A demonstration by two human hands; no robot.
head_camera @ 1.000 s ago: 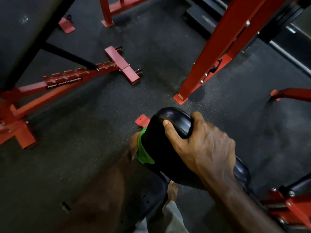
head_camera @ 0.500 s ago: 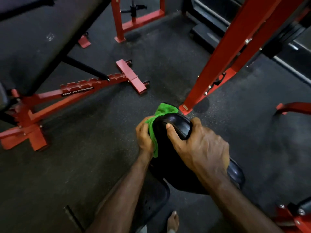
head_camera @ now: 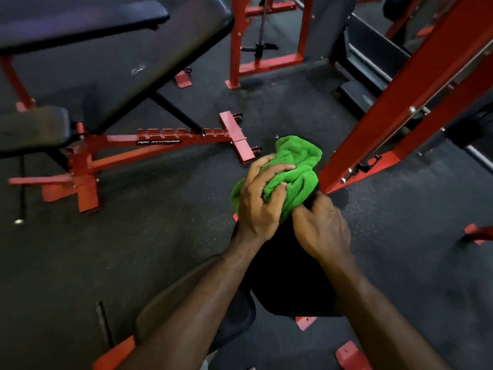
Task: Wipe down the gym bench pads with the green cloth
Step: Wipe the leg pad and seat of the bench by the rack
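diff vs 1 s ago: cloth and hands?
The left hand brought the green cloth from the pad's left side up over its top end, bunched in its fingers. The right hand stays gripping the black pad, now lower on it.

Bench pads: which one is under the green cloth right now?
The dark pad directly below the person, which the right hand steadies while the left hand grips the green cloth over its far end. The adjustable bench's pads at upper left are untouched.

Cloth on pad top
Left hand (head_camera: 260, 201) bunches green cloth (head_camera: 292, 174) over black pad (head_camera: 288, 284); right hand (head_camera: 321, 227) grips pad.
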